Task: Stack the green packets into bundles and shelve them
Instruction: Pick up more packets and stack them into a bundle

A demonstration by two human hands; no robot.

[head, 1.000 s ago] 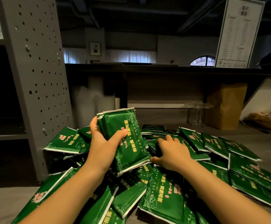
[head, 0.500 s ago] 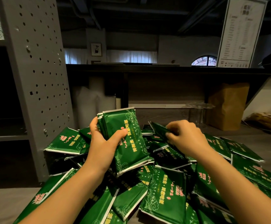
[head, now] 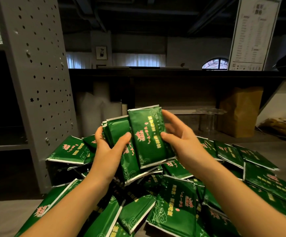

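Nearest the camera, a heap of loose packets (head: 173, 211) lies on the grey table (head: 5, 212). They are green with pale edges and printed writing, overlapping at all angles and spreading out to the right, where several lie flat in a rough row. Both bare forearms reach in over this heap.

Above the middle of the heap, the left hand (head: 108, 151) grips a bundle (head: 120, 132) of the green packets standing on end. The thumb crosses the front and the fingers wrap round the far left edge. The right hand (head: 181, 144) pinches a single packet (head: 149, 135), with the thumb on its printed face and the fingers behind its right edge. This packet stands upright and slightly tilted, touching the front of the bundle and sitting a little higher and further right than it.

At left, behind the heap, rises the grey perforated post (head: 36, 65) of a shelf unit. Some loose packets lean against its foot. Further back on the right are a clear plastic stand (head: 209, 117) and a brown paper bag (head: 241, 112) under a dark ledge. A tall white printed board (head: 253, 31) stands on that ledge. On the far wall are a small framed picture (head: 101, 53) and an arched window (head: 214, 63).
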